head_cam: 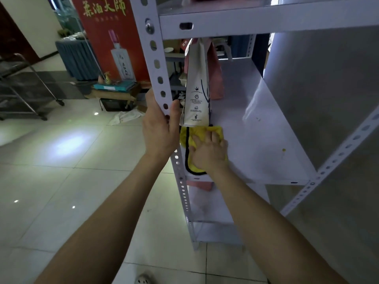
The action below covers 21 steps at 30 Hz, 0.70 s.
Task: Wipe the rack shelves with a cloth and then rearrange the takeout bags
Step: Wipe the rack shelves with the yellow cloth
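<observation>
While the left hand (160,128) grips the front left post (157,63) of the rack (338,158), fingers curled round the outer face and thumb on the inner edge, the right hand (209,153) lies flat on the cloth (187,137) with its fingers spread and pressing down. The cloth is yellow with a dark border and sits at the front left corner of the middle shelf (256,144), just beside the gripped post. A white paper bag (194,95) stands upright on the same shelf directly behind the cloth; its lower edge meets the far edge of the cloth, and contact cannot be confirmed. A pink bag (216,78) stands just behind the white one, partly covered by it. Toward the right side of the middle shelf lies a small yellow speck (284,150), well apart from the cloth. The upper shelf (266,19) runs above both bags. On the lower shelf (207,210) a pink object (202,185) is partly visible under the middle shelf's front edge. Left of the rack, on the tiled floor (61,160), are a red banner (110,37) and a metal cart (24,89).
</observation>
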### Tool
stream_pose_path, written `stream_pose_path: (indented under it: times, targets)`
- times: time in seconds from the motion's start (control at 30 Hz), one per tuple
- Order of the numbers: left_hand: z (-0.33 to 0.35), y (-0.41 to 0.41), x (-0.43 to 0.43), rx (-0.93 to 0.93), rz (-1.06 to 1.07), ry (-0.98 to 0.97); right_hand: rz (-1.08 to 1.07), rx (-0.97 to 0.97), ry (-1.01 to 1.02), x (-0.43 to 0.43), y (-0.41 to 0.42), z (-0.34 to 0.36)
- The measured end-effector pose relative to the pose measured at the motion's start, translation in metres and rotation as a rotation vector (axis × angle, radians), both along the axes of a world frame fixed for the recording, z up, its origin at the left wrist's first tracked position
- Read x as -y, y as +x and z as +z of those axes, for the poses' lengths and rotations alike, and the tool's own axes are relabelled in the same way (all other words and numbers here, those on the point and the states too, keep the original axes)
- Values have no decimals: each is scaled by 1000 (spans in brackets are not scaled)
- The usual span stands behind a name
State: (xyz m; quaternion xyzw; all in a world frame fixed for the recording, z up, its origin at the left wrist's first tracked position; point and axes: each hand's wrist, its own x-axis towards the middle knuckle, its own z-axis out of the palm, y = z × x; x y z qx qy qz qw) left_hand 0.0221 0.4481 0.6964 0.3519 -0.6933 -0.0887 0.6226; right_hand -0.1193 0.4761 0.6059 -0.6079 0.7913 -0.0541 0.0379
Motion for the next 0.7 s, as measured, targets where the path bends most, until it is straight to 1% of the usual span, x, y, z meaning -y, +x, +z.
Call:
stream_pose_path:
  times: [0.07,0.13,0.2,0.3,0.4,0.47,0.6,0.63,0.7]
  targets:
    - [-4,1,4,-2,3,-37,-40,-54,-73,-42,10,-10]
    - [-6,-1,6,-12,-1,-33,-88,-86,-84,-79,21,-18]
    - [-6,-3,5,-25,-10,-32,-92,-87,-45,-75,23,-19]
    - [-4,-2,4,-30,-21,-69,-72,-32,-38,-20,15,0]
    - [-3,-2,3,-24,-46,-71,-75,2,32,16,11,12]
    - [-2,-3,2,-20,-49,-94,-74,-26,24,7,14,6]
    - [-1,-4,3,-19,-35,-110,-57,-67,-154,-65,29,-22]
    - [-1,-4,2,-22,-40,-113,-52,-57,-163,-78,30,-27]
    - [0,-5,0,-25,-53,-114,-44,-49,-139,-76,26,-27]
